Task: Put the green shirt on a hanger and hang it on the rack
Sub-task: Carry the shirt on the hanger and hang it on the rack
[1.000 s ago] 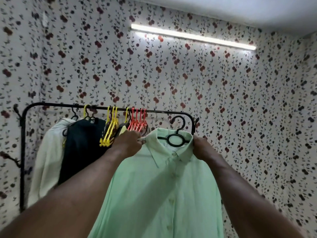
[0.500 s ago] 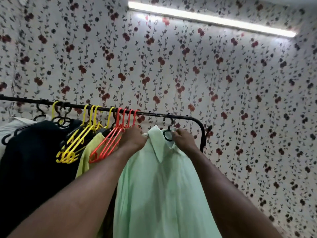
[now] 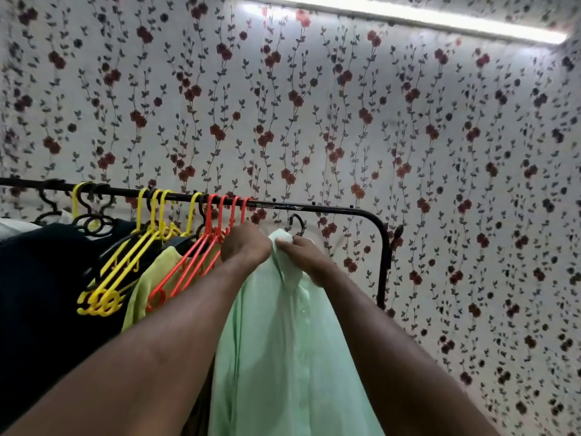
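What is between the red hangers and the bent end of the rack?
In the head view, both hands, left and right, hold the green shirt there, its black hanger hook just under the rack bar.

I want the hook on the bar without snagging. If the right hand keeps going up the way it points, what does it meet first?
Probably the rack bar: the right hand and black hanger hook sit just below its bare stretch, though depth is unclear.

Bright, even light from a glaring tube lamp (image 3: 408, 20) overhead; soft motion blur, wide-angle bending at edges.
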